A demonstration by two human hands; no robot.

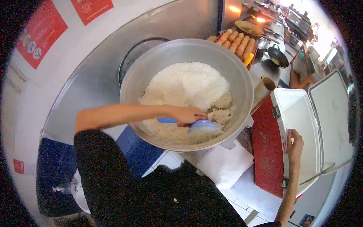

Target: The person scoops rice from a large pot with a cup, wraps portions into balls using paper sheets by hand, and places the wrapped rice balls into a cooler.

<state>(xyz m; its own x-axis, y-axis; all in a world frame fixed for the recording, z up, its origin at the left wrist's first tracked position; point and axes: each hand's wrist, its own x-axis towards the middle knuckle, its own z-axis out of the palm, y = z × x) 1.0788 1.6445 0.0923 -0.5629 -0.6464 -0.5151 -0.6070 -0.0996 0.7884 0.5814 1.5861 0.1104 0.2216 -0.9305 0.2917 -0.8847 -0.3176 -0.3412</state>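
My left hand (186, 115) grips a blue-and-white bowl (202, 129) inside a large metal pot (247, 94). The bowl lies tilted against the white rice (189, 81), at the pot's near side. A blue object (166, 120) shows partly from under my left forearm. The rice is heaped toward the far side of the pot. At the right, my right hand (295, 142) is at the near rim of an open red-and-white cooler box (266, 145), its fingers bent over the edge. The cooler's lid (332, 117) stands open on the far right.
Behind the pot sit a tray of eggs (237, 44) and a pan (248, 28) near a flame. A black wok (278, 56) is on the counter at the right. White paper or a bag (223, 164) lies below the pot.
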